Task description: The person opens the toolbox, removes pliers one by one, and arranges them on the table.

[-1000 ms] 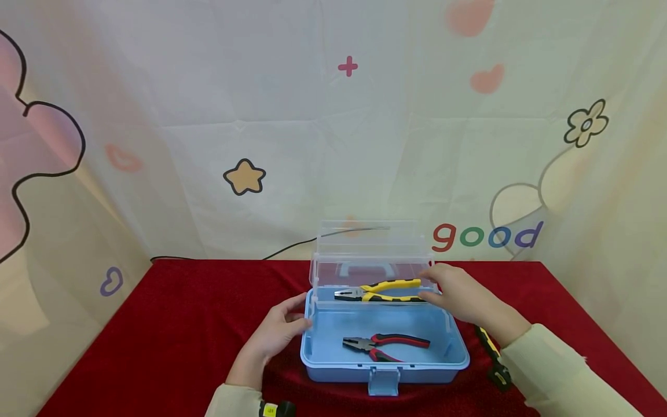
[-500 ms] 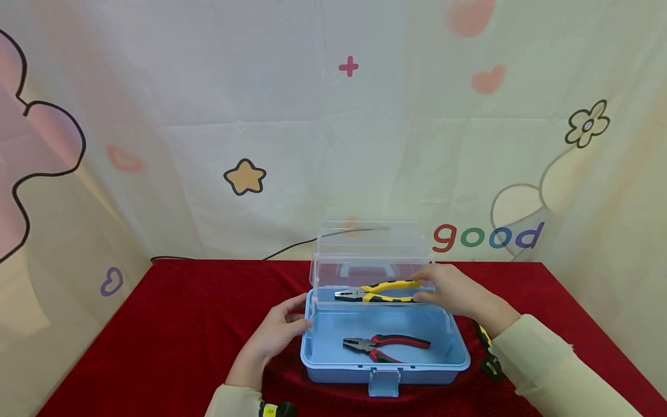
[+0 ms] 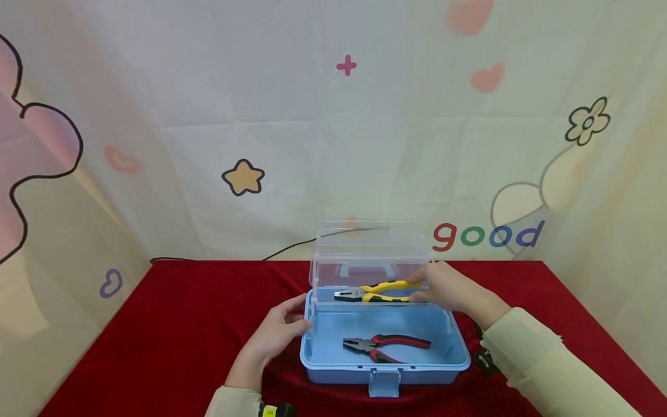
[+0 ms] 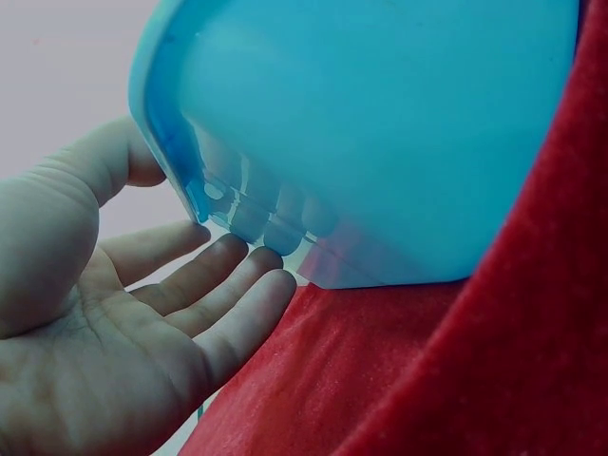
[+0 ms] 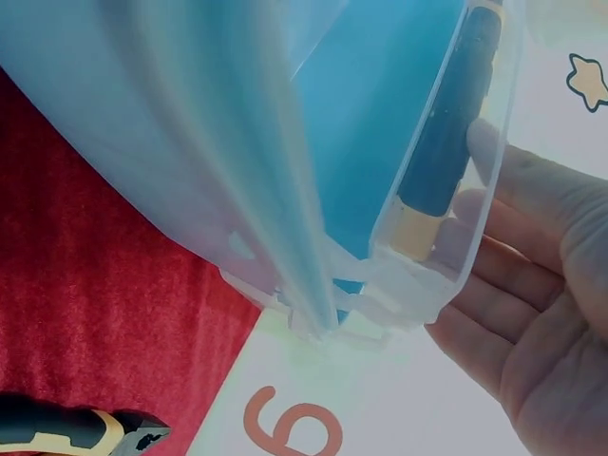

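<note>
A light blue toolbox (image 3: 344, 373) stands with its clear lid (image 3: 372, 240) raised. My left hand (image 3: 278, 330) touches its left side, thumb at the rim; in the left wrist view its straight fingers (image 4: 249, 328) meet the outer wall. Yellow-and-black pliers (image 3: 393, 285) lie in the clear upper tray (image 3: 333, 304), metal end left. My right hand (image 3: 450, 288) is at their handle ends, thumb by the lower handle and fingertips by the upper. Its fingers look relaxed in the right wrist view. Red-and-black pliers (image 3: 365, 345) lie on the box floor, partly hidden by its front rim.
A blue latch (image 3: 384, 383) hangs down at the box front. Red cloth (image 3: 198, 336) covers the table, and a patterned curtain (image 3: 292, 116) hangs behind. Another black-and-yellow tool with a metal tip (image 5: 104, 432) lies on the cloth, right of the box.
My right hand has shifted slightly left along the yellow-and-black pliers' handles. Its sleeve now covers more of the tool on the cloth. Both pliers in the box and my left hand have stayed put.
</note>
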`<state>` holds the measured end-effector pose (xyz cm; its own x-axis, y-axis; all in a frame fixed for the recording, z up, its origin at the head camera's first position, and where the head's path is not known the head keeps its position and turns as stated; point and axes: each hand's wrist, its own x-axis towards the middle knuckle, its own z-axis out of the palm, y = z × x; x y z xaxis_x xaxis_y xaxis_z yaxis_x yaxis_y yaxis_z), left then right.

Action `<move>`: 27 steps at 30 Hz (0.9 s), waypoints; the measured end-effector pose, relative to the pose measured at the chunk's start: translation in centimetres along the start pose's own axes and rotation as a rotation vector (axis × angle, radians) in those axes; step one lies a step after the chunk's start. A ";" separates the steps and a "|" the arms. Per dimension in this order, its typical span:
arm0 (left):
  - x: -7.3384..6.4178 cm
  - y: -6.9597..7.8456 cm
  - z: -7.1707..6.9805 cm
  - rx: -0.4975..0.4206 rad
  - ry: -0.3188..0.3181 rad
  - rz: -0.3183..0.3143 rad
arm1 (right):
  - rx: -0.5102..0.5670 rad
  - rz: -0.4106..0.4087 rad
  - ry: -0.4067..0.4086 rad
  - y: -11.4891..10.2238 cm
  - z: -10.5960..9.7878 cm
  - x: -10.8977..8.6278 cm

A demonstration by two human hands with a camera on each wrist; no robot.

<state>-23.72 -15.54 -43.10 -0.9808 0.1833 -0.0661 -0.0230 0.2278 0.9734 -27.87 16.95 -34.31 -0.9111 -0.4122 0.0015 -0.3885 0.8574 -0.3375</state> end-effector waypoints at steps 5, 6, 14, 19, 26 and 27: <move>-0.1 0.1 0.0 0.002 0.012 0.006 | -0.007 -0.010 0.008 -0.5 0.2 0.2; -0.1 0.1 0.0 0.001 0.015 0.004 | -0.009 -0.015 0.010 -0.5 0.3 0.2; 0.0 0.1 0.1 -0.001 0.022 -0.007 | -0.033 -0.011 0.026 -0.7 0.6 0.3; 0.0 0.1 0.1 -0.001 0.018 0.001 | -0.069 -0.018 -0.008 -1.1 0.3 0.4; -0.1 0.2 0.1 -0.012 0.003 0.010 | -0.121 -0.040 -0.062 -2.0 -0.4 0.9; -0.1 0.2 0.2 -0.009 0.003 0.011 | -0.130 -0.032 -0.075 -2.0 -0.4 1.0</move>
<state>-23.56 -15.36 -42.97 -0.9815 0.1832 -0.0553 -0.0145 0.2170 0.9761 -28.10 14.92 -33.23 -0.8869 -0.4578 -0.0619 -0.4363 0.8741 -0.2134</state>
